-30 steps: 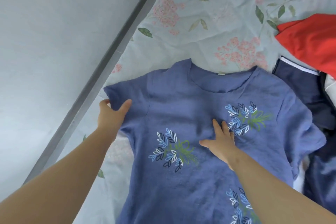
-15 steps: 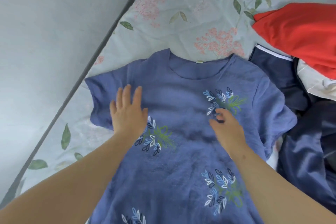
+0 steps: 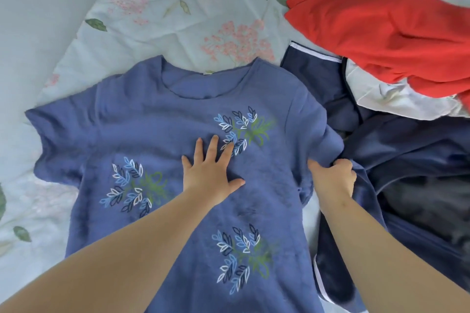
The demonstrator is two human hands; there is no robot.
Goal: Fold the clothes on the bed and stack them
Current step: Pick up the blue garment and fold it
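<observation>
The blue shirt [image 3: 152, 129] was spread face-up on the bed [image 3: 162, 23]. It was pinned at the chest by the flat left hand [image 3: 211, 173], likely against sliding, while its 3 o'clock sleeve [image 3: 326, 137] was clenched in the right hand [image 3: 333, 178], presumably for folding inward. Unfolded clothes [image 3: 381, 28] were heaped at 2 o'clock.

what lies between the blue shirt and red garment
A dark navy garment with white trim separates the blue shirt and red garment, in the head view.
</observation>
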